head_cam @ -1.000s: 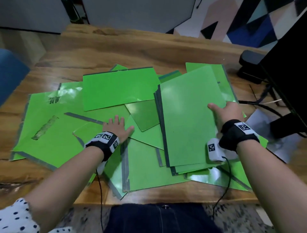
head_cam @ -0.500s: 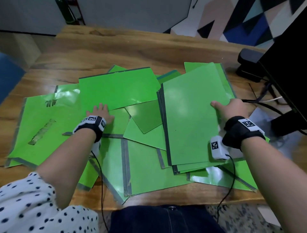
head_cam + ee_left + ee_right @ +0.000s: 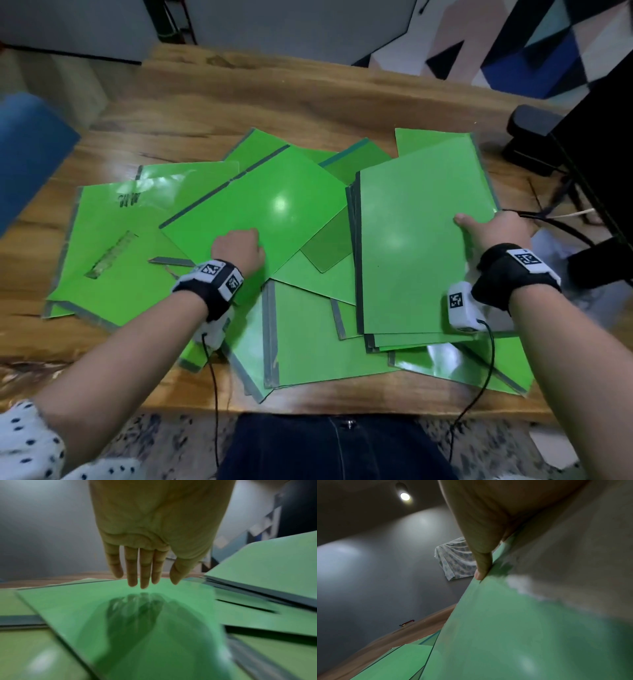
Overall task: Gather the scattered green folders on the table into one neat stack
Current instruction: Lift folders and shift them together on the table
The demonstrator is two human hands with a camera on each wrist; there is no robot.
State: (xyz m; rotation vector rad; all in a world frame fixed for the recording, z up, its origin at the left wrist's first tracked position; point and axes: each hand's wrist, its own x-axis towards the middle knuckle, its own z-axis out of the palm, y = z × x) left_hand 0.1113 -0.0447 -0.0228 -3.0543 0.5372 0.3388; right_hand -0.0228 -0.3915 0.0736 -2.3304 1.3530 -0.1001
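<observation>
right hand (image 3: 498, 229) pinches edge of folder stack (image 3: 424, 246), thumb on top; left hand (image 3: 236, 248) spread, fingers straight over loose folder (image 3: 260, 205) on bench (image 3: 274, 99).

Black wrist straps (image 3: 513, 274) on both forearms, each bearing white blocks printed with black square markers. White camera unit (image 3: 464, 306) under each wrist, thin black cable (image 3: 488, 370) trailing. White polka-dot sleeve (image 3: 27, 442); dark trousers (image 3: 335, 448).

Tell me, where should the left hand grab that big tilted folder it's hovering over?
Probably the near corner of the tilted folder, from the person's side. That corner overhangs lower sheets, so the left hand could slip fingers beneath and thumb on top. Elsewhere it lies flat.
</observation>
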